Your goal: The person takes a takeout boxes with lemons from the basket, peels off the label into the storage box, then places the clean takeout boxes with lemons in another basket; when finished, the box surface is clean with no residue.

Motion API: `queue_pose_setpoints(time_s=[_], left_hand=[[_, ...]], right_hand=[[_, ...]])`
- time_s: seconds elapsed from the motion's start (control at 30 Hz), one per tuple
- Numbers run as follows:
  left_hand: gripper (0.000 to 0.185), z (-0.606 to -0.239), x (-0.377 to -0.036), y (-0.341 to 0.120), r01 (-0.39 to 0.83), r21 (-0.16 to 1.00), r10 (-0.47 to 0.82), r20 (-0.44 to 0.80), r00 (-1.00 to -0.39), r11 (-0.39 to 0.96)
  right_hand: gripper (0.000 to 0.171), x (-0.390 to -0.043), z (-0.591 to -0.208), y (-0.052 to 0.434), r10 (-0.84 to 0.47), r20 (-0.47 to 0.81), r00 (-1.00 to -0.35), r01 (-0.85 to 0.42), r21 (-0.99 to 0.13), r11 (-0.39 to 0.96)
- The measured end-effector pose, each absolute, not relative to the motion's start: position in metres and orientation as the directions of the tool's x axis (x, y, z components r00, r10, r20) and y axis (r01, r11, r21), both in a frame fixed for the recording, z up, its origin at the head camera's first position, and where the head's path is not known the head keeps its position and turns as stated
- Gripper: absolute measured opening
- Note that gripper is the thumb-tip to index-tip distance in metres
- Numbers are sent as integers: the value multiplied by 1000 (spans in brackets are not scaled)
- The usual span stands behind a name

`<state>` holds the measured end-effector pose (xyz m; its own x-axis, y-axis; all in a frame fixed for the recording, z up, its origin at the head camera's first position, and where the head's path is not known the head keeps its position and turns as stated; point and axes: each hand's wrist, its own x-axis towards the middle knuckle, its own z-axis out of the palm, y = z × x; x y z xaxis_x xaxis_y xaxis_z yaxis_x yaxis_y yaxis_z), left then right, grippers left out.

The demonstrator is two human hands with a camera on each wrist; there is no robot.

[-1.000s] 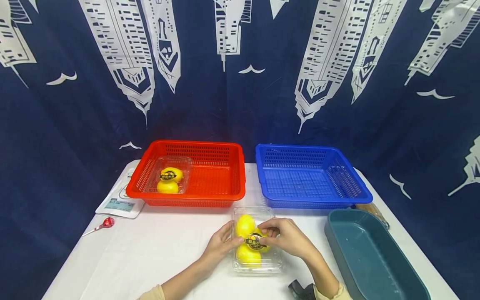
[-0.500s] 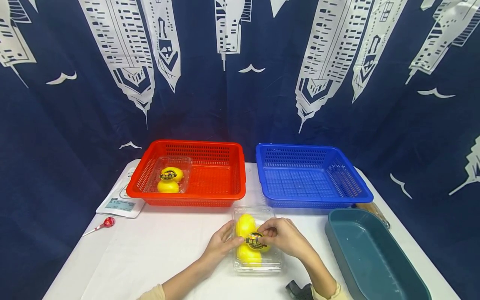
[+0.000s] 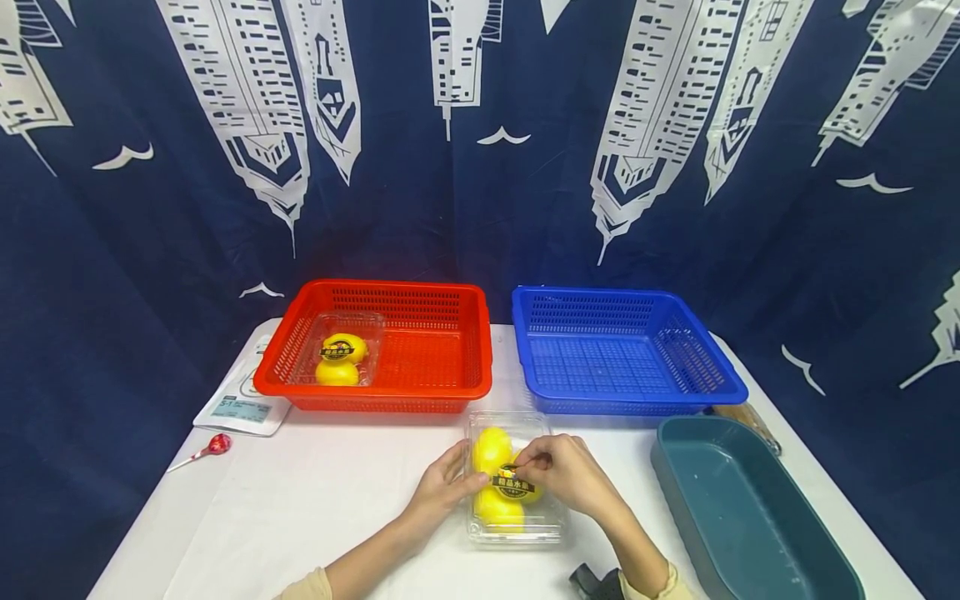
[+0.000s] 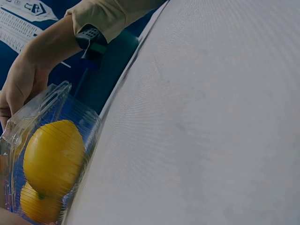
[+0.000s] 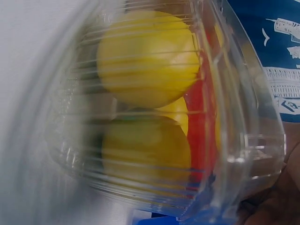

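Observation:
A clear plastic clamshell box [image 3: 517,533] of lemons stands on the white table, with several yellow lemons [image 3: 492,450] inside and a round black-and-gold label [image 3: 512,483] on its lid. My left hand [image 3: 442,487] grips the box's left side, thumb over the lid's edge. Curled over the lid from the right, my right hand [image 3: 570,473] has its thumb and forefinger together at the label's upper right edge. Ridged plastic and lemons [image 5: 147,58] fill much of the right wrist view. The left wrist view shows the box's side with a lemon [image 4: 54,157] behind it.
Behind stand a red basket [image 3: 390,400], holding another labelled lemon box [image 3: 341,367], and a blue basket [image 3: 637,408]. A teal tray [image 3: 757,508] lies at right. At left are a lollipop [image 3: 217,444] and a white packet [image 3: 240,412].
My right fingertips have shifted slightly up from the label's right part to its upper edge, uncovering more of its print. My left hand and the box have hardly moved.

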<state>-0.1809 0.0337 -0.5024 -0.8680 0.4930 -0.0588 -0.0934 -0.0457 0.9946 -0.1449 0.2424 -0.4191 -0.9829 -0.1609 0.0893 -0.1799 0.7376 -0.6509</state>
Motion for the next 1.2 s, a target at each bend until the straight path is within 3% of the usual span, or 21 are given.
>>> queue_pose_setpoints(time_s=[1.2], left_hand=[[83, -503, -181, 33, -96, 995, 501, -70, -863, -26]], right_hand=[[3, -145, -420, 245, -100, 35, -994, -93, -746, 660]])
